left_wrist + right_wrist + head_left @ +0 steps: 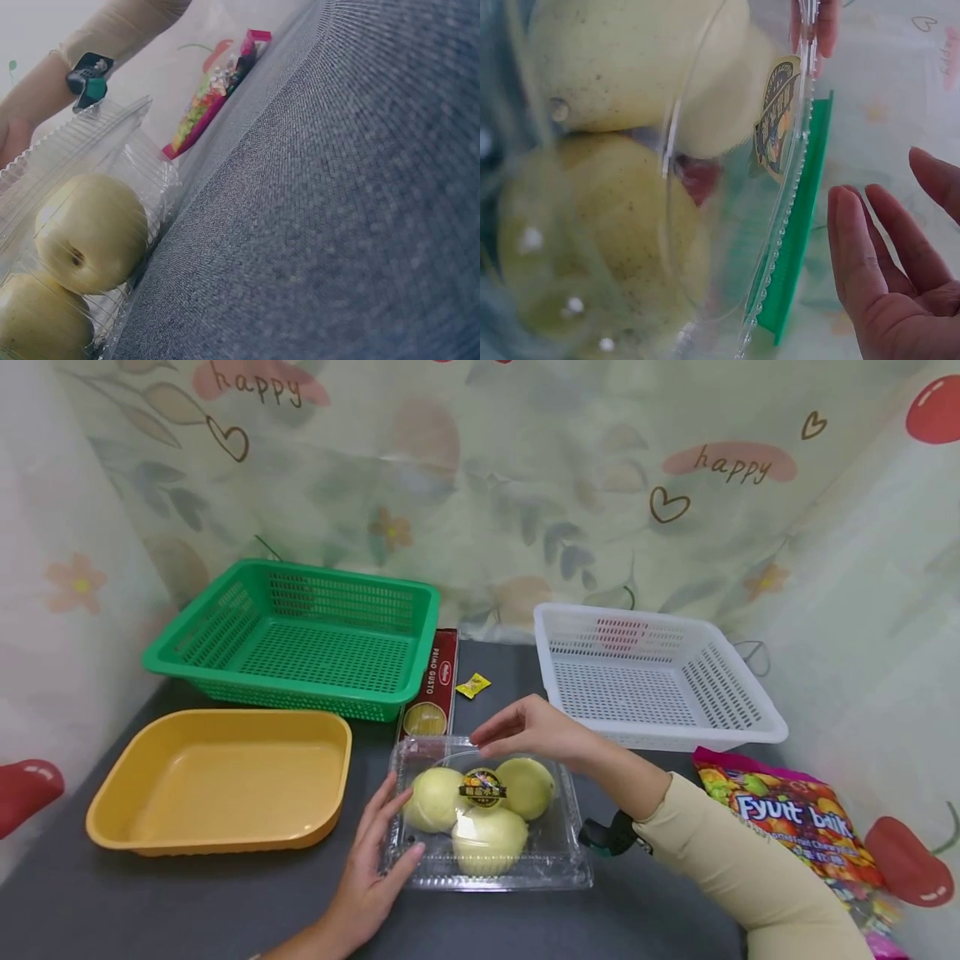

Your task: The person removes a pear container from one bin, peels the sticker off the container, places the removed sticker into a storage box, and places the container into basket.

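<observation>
Clear plastic clamshell box (pixel 551 870) sits on the dark grey tabletop (pixel 652 902) in front of me, near the middle, with its lid down over three round yellow-green fruits (pixel 489 842); whether they are apples or pears I cannot tell. From the left, a yellow plastic basin (pixel 232 785) comes first, with a green slotted basket (pixel 322 652) just behind it, its floor bare to view. My left hand (pixel 369 862) lies at the left side of the box, fingers nearly straight and spread, the tips of thumb and index finger reaching over its rim; it grips nothing. Beyond the box, beside the green basket, lies a red PRIMO GUSTO carton (pixel 444 672), partly hidden by the basket. On the lid is a black-and-gold sticker (pixel 482 788) with Chinese characters. Behind the lid, just right of the carton, lies a small yellow wrapped candy (pixel 473 685). My right hand (pixel 528 728) is over the far edge of the box, fingers bent forward and thumb apart from them, with nothing between; whether a fingertip touches the plastic I cannot tell. Further right, behind my forearm, stands a white slotted basket (pixel 630 689). At the far right, beside my sleeve (pixel 750 868), lies a bright, colourful bag of fruit chews (pixel 795 818).
</observation>
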`<state>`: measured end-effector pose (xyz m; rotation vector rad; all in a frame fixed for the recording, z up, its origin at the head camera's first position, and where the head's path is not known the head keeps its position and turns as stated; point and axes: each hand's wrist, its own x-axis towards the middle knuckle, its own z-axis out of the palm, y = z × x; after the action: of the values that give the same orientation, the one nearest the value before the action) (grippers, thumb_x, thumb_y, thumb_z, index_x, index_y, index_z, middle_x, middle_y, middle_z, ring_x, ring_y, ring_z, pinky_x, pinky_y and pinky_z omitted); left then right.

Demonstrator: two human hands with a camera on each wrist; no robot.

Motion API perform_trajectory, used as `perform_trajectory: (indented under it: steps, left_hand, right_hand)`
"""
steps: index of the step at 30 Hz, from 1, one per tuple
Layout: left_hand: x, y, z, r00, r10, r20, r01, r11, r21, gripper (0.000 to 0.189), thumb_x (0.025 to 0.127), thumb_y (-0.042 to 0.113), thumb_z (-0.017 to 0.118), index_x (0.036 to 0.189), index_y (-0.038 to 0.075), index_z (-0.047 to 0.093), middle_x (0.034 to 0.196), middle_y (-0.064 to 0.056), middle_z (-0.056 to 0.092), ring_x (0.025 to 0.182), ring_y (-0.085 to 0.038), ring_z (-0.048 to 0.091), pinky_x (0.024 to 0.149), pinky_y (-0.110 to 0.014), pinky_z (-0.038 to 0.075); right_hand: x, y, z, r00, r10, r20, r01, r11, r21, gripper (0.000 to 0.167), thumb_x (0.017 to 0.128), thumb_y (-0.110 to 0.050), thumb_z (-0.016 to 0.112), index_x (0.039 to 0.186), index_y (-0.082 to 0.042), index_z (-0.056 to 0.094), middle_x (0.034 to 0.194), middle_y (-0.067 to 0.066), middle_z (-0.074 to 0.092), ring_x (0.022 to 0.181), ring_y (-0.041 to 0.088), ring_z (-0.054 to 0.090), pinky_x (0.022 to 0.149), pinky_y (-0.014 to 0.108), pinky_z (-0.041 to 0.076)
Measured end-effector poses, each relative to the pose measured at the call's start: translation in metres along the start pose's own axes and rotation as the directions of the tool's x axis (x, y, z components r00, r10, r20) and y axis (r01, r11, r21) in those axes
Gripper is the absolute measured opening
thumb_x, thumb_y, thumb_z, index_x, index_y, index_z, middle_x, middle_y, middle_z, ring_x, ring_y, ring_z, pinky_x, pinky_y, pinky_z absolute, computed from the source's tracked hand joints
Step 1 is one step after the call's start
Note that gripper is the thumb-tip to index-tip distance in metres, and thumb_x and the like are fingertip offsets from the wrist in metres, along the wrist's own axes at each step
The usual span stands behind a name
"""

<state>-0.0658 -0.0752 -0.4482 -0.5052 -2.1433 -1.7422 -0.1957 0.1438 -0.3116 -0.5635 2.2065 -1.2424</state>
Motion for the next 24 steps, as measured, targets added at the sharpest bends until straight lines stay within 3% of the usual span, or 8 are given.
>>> perform_trajectory:
  steps: [5,13,24]
  left_hand:
    - [-0.001,0.0,0.001,1.0,0.002,0.0,-0.002,1.0,0.015,0.057,0.085,-0.001,0.06,0.138,0.006,0.042,0.154,-0.014,0.02,0.14,-0.001,0.016,0.105,-0.005,0.015]
    - [0.0,0.0,0.001,1.0,-0.016,0.011,0.016,1.0,0.02,0.056,0.086,0.0,0.059,0.139,0.008,0.041,0.154,-0.011,0.019,0.14,0.001,0.016,0.105,-0.005,0.015]
    - [0.0,0.0,0.0,1.0,-0.009,0.009,0.009,0.999,0.037,0.056,0.086,0.001,0.059,0.139,0.007,0.041,0.154,-0.011,0.019,0.14,0.0,0.015,0.105,-0.005,0.015]
  right_hand:
    - [0.008,-0.003,0.002,0.996,0.043,0.082,-0.039,0.998,-0.046,0.033,0.082,-0.009,0.069,0.112,0.003,0.066,0.113,0.02,0.066,0.1,0.019,0.066,0.087,0.03,0.052]
    - [0.015,-0.001,0.005,0.977,0.058,0.203,-0.03,0.99,-0.135,0.035,0.082,-0.007,0.069,0.115,0.005,0.063,0.115,0.02,0.065,0.101,0.019,0.066,0.084,0.028,0.053]
    - [0.022,0.002,0.007,0.983,0.019,0.182,0.031,0.963,-0.267,0.022,0.081,-0.003,0.069,0.102,0.004,0.069,0.098,0.014,0.071,0.085,0.013,0.068,0.075,0.024,0.055]
